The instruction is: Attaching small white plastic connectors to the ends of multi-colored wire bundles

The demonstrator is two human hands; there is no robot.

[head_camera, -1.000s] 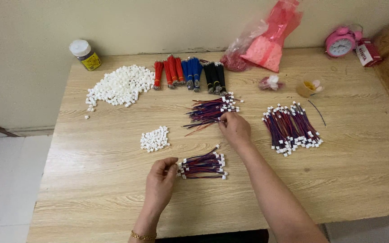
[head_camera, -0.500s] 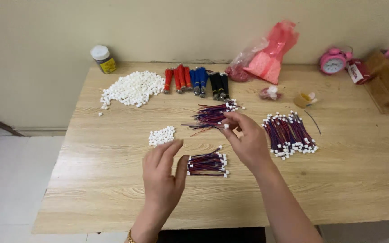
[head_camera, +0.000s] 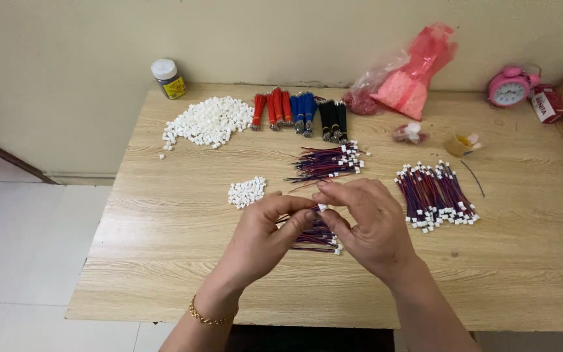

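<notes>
Both hands have come together above the desk (head_camera: 164,261): a second ago they were apart, the right hand (head_camera: 374,225) reaching to the loose wire pile (head_camera: 327,163). Now left hand (head_camera: 265,231) and right hand pinch a small white connector (head_camera: 322,207) between their fingertips, over the small wire bundle (head_camera: 314,236), so a fresh piece appears to be in work.

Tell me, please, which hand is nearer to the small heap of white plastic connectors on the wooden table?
Left. The left hand lies just below-right of the small heap of white plastic connectors; the right hand is farther right, beyond the left.
</notes>
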